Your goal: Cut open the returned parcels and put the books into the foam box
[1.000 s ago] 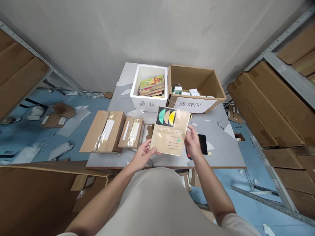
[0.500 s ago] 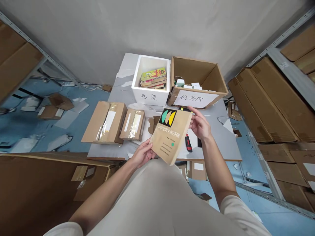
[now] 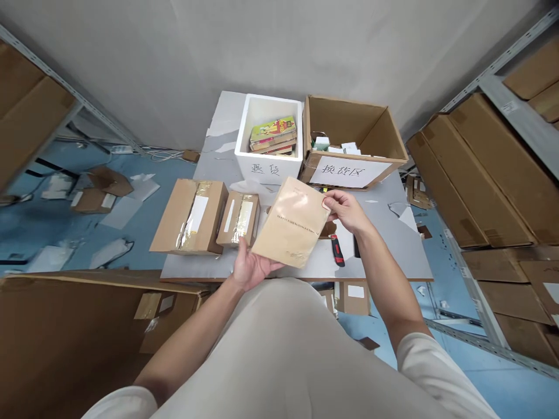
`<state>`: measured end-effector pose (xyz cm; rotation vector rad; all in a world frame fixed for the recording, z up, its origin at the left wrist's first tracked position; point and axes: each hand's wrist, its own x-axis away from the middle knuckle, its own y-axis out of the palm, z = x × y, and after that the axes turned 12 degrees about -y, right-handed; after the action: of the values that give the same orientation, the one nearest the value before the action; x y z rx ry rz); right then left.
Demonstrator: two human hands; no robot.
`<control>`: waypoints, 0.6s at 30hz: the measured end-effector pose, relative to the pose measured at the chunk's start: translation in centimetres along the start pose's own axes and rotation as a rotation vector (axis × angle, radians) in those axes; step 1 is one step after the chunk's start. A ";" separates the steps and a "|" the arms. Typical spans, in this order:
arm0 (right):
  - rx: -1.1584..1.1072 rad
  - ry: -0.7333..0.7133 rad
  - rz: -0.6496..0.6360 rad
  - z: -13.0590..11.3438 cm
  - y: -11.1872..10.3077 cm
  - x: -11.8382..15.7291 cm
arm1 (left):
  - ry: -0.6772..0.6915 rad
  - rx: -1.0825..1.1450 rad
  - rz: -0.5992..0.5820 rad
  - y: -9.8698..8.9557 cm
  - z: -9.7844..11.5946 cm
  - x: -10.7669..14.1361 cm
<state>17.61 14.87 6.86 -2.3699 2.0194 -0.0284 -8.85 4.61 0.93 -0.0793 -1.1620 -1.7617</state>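
Observation:
A tan paperback book (image 3: 290,227) is held tilted above the table's front part, its plain back side with a line of Latin letters facing up. My right hand (image 3: 347,210) pinches it at the upper right corner, thumb on top. Below the book's lower left edge is my left hand (image 3: 253,267), palm up, thumb spread away and fingers reaching under the edge. Behind the book stand a white foam box (image 3: 268,169) with a stack of books and a cardboard box (image 3: 356,171) with small white boxes, both with handwritten labels. A red-and-black utility knife (image 3: 336,250) lies right of the book.
Two taped cartons, a larger one (image 3: 186,218) and a smaller one (image 3: 238,221), sit on the table (image 3: 395,256) at the left. A big open carton (image 3: 65,337) is at lower left. Shelves with cartons (image 3: 484,169) stand right. Paper and cardboard scraps (image 3: 109,180) litter the blue floor.
The book has been turned from its printed front cover to its plain back. My left thumb has come off the cover, and the hand has opened palm up; my right hand keeps its grip.

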 end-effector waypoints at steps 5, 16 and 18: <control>0.019 -0.049 0.084 -0.3 -0.2 -0.6 | 0.140 -0.094 0.269 -1.2 -0.5 -0.4; -0.024 -0.080 0.162 0.7 -0.4 -0.7 | 0.087 -0.068 0.238 -0.3 -0.9 0.0; -0.029 -0.084 0.175 0.8 -0.3 -0.6 | 0.086 -0.071 0.240 -0.2 -0.9 0.0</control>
<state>17.87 15.55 6.10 -2.1608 2.1927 0.1028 -8.65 3.96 0.28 -0.1766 -0.9859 -1.5781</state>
